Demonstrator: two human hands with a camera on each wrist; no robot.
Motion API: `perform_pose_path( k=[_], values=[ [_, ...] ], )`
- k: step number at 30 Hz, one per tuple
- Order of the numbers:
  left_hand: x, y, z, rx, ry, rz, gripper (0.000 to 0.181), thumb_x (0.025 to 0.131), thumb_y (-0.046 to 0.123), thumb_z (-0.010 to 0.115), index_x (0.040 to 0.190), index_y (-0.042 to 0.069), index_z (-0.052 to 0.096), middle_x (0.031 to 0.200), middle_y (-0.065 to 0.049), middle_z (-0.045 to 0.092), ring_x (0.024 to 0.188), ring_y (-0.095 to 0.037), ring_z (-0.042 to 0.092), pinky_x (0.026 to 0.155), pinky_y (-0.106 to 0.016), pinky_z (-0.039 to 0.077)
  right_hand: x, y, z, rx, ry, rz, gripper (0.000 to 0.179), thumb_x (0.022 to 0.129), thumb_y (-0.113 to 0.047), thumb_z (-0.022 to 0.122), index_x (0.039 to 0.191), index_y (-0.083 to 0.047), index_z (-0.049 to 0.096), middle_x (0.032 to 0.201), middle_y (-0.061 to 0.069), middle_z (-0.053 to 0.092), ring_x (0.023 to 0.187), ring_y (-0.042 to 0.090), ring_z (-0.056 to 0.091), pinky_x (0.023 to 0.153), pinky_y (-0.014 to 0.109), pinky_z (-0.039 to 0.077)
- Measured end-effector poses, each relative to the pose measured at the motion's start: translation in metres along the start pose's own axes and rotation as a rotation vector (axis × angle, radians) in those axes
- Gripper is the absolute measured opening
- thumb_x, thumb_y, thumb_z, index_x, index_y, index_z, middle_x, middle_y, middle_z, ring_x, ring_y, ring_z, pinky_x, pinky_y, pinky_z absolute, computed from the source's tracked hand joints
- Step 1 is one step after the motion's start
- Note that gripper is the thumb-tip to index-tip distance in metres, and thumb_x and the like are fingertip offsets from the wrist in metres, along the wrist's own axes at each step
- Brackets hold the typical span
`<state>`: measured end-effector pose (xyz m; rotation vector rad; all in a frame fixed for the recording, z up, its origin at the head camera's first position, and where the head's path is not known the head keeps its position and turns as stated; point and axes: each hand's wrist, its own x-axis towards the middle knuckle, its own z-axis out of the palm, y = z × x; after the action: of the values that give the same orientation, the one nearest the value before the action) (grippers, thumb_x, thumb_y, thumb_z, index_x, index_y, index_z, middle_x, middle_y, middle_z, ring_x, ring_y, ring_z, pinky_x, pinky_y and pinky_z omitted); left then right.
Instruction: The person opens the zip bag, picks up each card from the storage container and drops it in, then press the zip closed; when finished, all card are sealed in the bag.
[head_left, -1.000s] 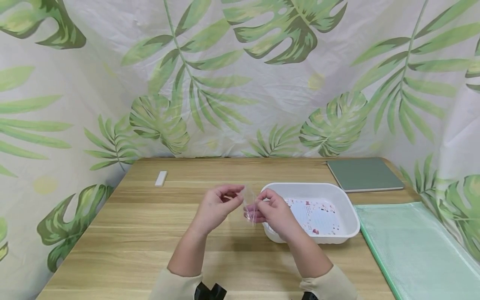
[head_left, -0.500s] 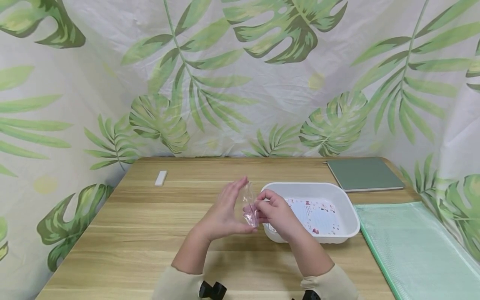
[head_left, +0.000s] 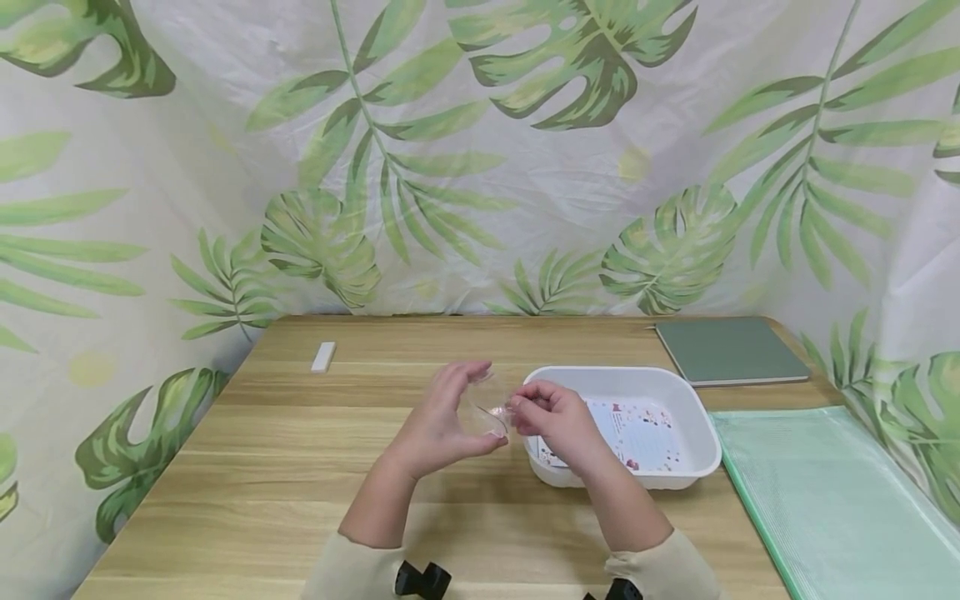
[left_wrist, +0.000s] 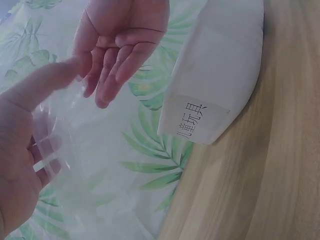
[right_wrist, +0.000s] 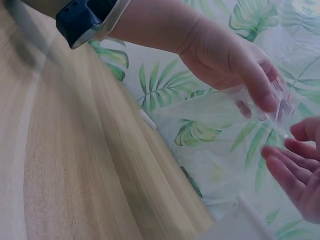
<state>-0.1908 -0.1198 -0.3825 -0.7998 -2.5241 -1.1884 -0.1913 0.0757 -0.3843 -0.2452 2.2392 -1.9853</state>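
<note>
Both hands hold a small clear plastic bag (head_left: 487,407) above the table, just left of a white tub. My left hand (head_left: 438,425) curves round the bag, thumb low and fingers high, with the film stretched between them. In the right wrist view the bag (right_wrist: 200,104) trails out behind the left thumb. The right hand (head_left: 555,418) pinches the bag's right edge between thumb and fingertips, in front of the tub's left end. Through the film, the left fingers (left_wrist: 47,145) show in the left wrist view. Nothing shows inside the bag.
The white tub (head_left: 637,481) has a patterned paper (head_left: 645,433) in it and black printed characters on its side. A green notebook (head_left: 727,350) and a green mesh pouch (head_left: 832,492) lie to the right. A small white bar (head_left: 322,357) rests far left on the wooden table (head_left: 285,500).
The left hand first had its fingertips at the bag, then spread thumb from fingers, and now curves round the bag. The bag has shifted slightly left and looks wider; the right hand stays nearly in place.
</note>
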Motion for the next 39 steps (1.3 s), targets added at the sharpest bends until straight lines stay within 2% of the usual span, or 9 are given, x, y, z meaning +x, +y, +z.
perform_pose_path(
  k=[3,5,9,13,17,21,26,32,39],
  values=[
    [0.001,0.000,0.000,0.094,-0.006,-0.012,0.086,0.065,0.026,0.088,0.138,0.006,0.048,0.132,-0.009,0.057,0.128,-0.028,0.047,0.109,-0.050,0.038,-0.003,-0.003,0.004,-0.130,0.121,-0.078,0.020,0.091,-0.016,0.067,0.105,-0.003,0.071,0.098,0.008,0.071,0.086,0.008,0.063,0.080,0.023,0.054],
    [0.001,-0.001,0.001,0.145,-0.011,-0.007,0.086,0.065,0.027,0.088,0.138,0.006,0.049,0.131,-0.009,0.057,0.129,-0.030,0.047,0.110,-0.051,0.036,-0.006,-0.005,0.008,-0.211,0.154,-0.143,0.019,0.088,-0.018,0.071,0.103,-0.007,0.074,0.096,0.005,0.070,0.087,0.011,0.059,0.077,0.021,0.050],
    [0.000,-0.001,0.003,0.197,-0.023,0.020,0.086,0.064,0.029,0.089,0.137,0.005,0.050,0.131,-0.011,0.058,0.128,-0.032,0.047,0.110,-0.053,0.034,-0.012,-0.005,0.018,-0.310,0.105,-0.214,0.015,0.084,-0.021,0.075,0.096,-0.011,0.077,0.092,0.000,0.069,0.083,0.011,0.055,0.071,0.022,0.046],
    [-0.001,-0.002,0.005,0.199,-0.023,0.037,0.087,0.063,0.028,0.089,0.137,0.004,0.050,0.132,-0.012,0.058,0.128,-0.033,0.047,0.111,-0.054,0.032,-0.011,-0.002,0.023,-0.339,0.089,-0.198,0.009,0.085,-0.020,0.074,0.090,-0.014,0.078,0.085,-0.003,0.068,0.077,0.009,0.054,0.067,0.021,0.046],
    [-0.003,-0.011,0.007,0.169,-0.019,0.004,0.089,0.064,0.024,0.090,0.140,0.004,0.048,0.132,-0.011,0.058,0.130,-0.032,0.047,0.112,-0.054,0.032,-0.010,-0.001,0.021,-0.239,0.117,-0.156,0.008,0.085,-0.015,0.074,0.090,-0.009,0.077,0.079,0.002,0.068,0.071,0.009,0.054,0.062,0.019,0.046],
    [-0.007,-0.020,0.007,0.122,-0.032,-0.041,0.086,0.069,0.019,0.087,0.143,0.005,0.046,0.133,-0.010,0.057,0.127,-0.029,0.049,0.107,-0.051,0.039,-0.008,-0.001,0.018,-0.156,0.106,-0.111,0.013,0.085,-0.013,0.074,0.094,-0.005,0.076,0.078,0.004,0.069,0.070,0.009,0.056,0.063,0.019,0.047],
    [-0.008,-0.022,0.002,0.086,-0.101,-0.095,0.083,0.073,0.019,0.084,0.145,0.008,0.045,0.135,-0.009,0.056,0.122,-0.027,0.051,0.102,-0.048,0.045,-0.008,-0.002,0.016,-0.142,0.069,-0.094,0.015,0.086,-0.014,0.073,0.098,-0.005,0.075,0.081,0.007,0.071,0.073,0.009,0.059,0.065,0.020,0.049],
    [-0.009,-0.023,-0.002,-0.027,-0.117,-0.173,0.091,0.068,0.022,0.086,0.147,0.007,0.042,0.136,-0.009,0.052,0.120,-0.027,0.051,0.099,-0.047,0.047,-0.006,0.000,0.007,-0.233,-0.026,-0.171,0.021,0.091,-0.022,0.068,0.102,-0.004,0.074,0.081,0.010,0.068,0.068,0.007,0.052,0.062,0.019,0.044],
    [-0.010,-0.024,-0.005,-0.123,-0.129,-0.204,0.094,0.066,0.021,0.086,0.148,0.010,0.041,0.136,-0.005,0.051,0.121,-0.026,0.049,0.101,-0.050,0.044,-0.005,0.004,-0.001,-0.321,-0.143,-0.294,0.015,0.085,-0.019,0.074,0.097,-0.010,0.076,0.095,0.004,0.069,0.087,0.010,0.055,0.075,0.023,0.043]
  ],
)
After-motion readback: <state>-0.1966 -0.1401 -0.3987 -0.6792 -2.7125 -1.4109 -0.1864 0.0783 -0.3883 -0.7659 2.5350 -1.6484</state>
